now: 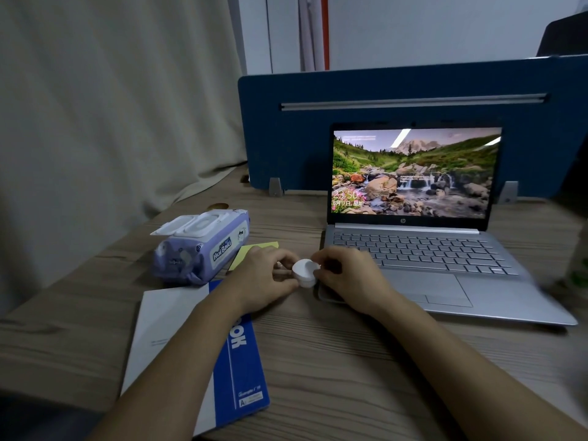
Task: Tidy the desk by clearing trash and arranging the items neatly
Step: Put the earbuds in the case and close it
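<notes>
A small round white container (304,272) is held between both hands just above the wooden desk (350,361), near the laptop's front left corner. My left hand (264,278) grips its left side with curled fingers. My right hand (346,278) pinches its right rim and lid. A purple wet-wipes pack (200,246) with its white flap lid open lies to the left. A yellow sticky-note pad (245,251) peeks out behind my left hand. A blue notebook (237,367) lies under my left forearm, over a white paper sheet (165,326).
An open silver laptop (423,259) with a lit landscape screen stands at the right, in front of a blue desk divider (318,122). A beige curtain (111,106) hangs along the left edge. A blurred greenish object (577,275) sits at the far right.
</notes>
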The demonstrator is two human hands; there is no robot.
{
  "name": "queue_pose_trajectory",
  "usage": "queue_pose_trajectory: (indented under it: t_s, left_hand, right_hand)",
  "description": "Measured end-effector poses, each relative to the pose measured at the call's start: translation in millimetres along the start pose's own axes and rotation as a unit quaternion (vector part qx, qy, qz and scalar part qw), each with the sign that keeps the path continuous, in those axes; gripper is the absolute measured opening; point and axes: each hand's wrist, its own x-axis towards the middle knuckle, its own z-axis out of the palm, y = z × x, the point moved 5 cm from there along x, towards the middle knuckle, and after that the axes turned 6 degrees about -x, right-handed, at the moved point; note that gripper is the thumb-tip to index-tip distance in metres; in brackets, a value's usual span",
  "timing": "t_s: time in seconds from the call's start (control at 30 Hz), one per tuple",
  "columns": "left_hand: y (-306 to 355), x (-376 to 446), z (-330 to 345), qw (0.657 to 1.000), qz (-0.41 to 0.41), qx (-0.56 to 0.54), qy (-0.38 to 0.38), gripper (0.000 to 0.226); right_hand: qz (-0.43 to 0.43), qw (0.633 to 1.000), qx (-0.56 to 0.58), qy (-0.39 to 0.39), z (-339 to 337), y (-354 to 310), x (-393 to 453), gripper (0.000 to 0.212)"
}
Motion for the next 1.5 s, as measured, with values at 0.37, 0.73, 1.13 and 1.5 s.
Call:
queue_pose_trajectory:
  t_s: [0.37,0.73,1.13,1.5]
  left_hand:
    - [-3,0,1,1.000,-0.015,-0.023,0.009,0.045]
    - [11,-2,0,0.983,0.037,-0.168,0.058,0.038]
    - [24,-3,-5,0.984,0.079,-0.129,0.093,0.042]
    - [14,-3,0,0.954,0.000,-0.296,0.051,0.050]
  right_hand:
    - [0.004,1.000,0.017,-0.015,-5,-5,-1,0.024]
    - [0.050,0.988,0.140,0.040,-12,-4,-3,0.027]
    - [0.096,0.962,0.256,0.019,-6,-2,-3,0.027]
    - [0.138,0.901,0.409,0.037,-14,3,-4,0.030]
